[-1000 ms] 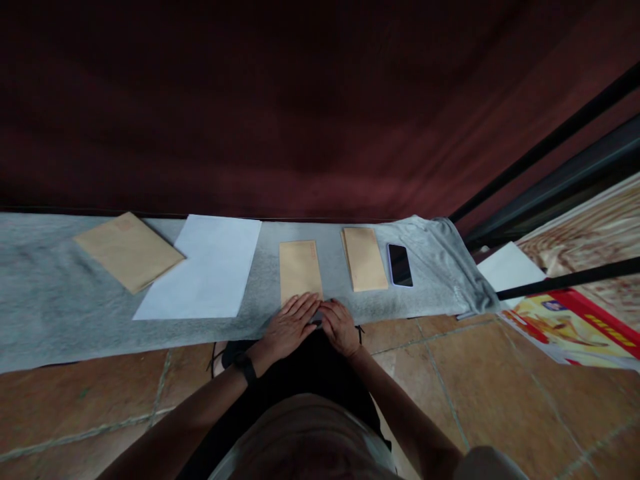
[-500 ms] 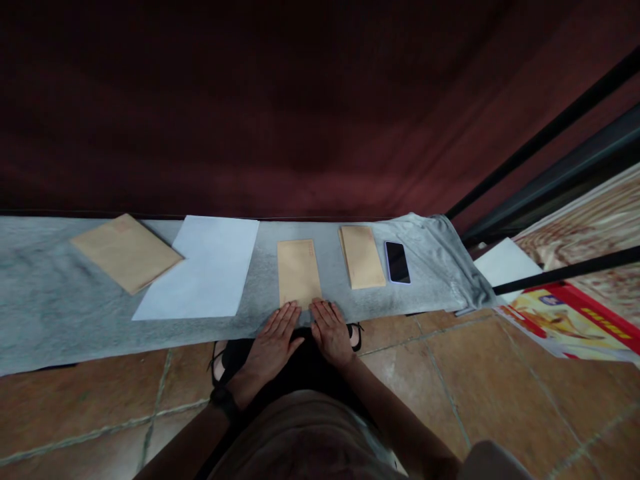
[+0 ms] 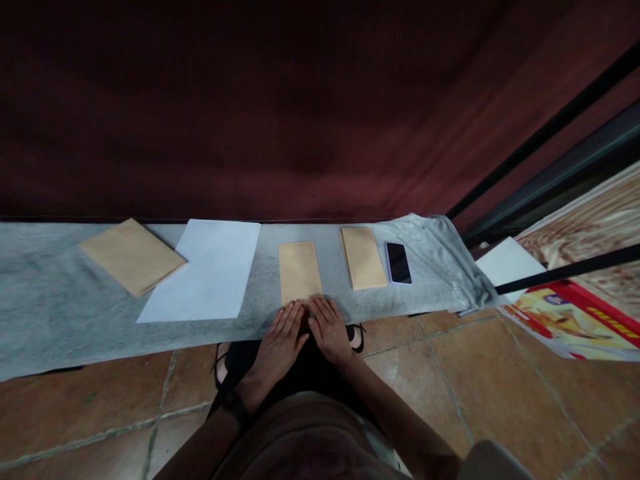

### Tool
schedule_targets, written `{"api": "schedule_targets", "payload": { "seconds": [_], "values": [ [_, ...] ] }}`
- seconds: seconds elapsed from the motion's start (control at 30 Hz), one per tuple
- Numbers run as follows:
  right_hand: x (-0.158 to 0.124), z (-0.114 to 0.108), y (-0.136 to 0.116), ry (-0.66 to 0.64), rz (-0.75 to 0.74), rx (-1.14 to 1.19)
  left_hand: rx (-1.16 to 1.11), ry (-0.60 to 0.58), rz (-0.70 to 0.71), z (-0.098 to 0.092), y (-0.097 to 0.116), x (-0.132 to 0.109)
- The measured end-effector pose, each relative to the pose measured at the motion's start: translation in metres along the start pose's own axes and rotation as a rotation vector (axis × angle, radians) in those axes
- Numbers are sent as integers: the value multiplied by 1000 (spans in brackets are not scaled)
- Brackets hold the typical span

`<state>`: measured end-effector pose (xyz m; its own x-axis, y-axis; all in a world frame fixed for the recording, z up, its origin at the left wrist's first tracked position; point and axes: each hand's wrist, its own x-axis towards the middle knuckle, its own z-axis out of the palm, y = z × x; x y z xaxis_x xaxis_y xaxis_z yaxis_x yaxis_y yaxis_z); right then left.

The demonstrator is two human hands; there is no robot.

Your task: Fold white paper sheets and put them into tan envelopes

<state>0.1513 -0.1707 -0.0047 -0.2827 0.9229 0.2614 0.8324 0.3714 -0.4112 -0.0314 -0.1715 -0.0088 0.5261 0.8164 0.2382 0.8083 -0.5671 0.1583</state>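
Note:
A long brown envelope [image 3: 299,272] lies on the grey cloth [image 3: 60,313] straight in front of me. My left hand [image 3: 280,340] and my right hand [image 3: 329,328] lie flat side by side, fingers stretched out, fingertips touching the envelope's near end. Neither hand holds anything. A dark band sits on my left wrist.
Left of the envelope lie a white sheet [image 3: 205,270] and a larger brown envelope [image 3: 131,257]. To the right are another brown envelope [image 3: 363,257] and a dark phone [image 3: 399,263]. A dark red curtain hangs behind. Tiled floor below; a colourful printed sheet [image 3: 570,319] and black bars at right.
My left hand slid back off the envelope toward me, and both hands now rest flat at its near end. The view shifted slightly.

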Motion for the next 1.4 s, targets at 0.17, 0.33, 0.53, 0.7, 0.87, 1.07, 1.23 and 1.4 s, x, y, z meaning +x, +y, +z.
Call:
{"api": "schedule_targets", "payload": {
  "seconds": [0.17, 0.33, 0.53, 0.7, 0.87, 1.07, 1.23, 1.4],
  "values": [
    [24, 5, 1, -108, -30, 26, -36, -21, 43, 17, 6, 5],
    [55, 10, 17, -160, -10, -58, -12, -6, 42, 20, 6, 4],
    [105, 25, 30, -131, 93, -144, 18, 17, 37, 16, 9, 6],
    [134, 34, 37, -80, 152, -189, 45, 3, 51, 20, 7, 5],
    [136, 39, 41, -51, 155, -195, 11, -15, 37, 20, 6, 4],
    [104, 38, 37, 9, 100, -173, 22, -35, 24, 15, 9, 5],
    [74, 30, 29, -1, 96, -163, 15, -28, 24, 12, 12, 6],
    [51, 20, 22, 15, 72, -161, -37, -32, -8, -1, 9, 17]
  ]
}}
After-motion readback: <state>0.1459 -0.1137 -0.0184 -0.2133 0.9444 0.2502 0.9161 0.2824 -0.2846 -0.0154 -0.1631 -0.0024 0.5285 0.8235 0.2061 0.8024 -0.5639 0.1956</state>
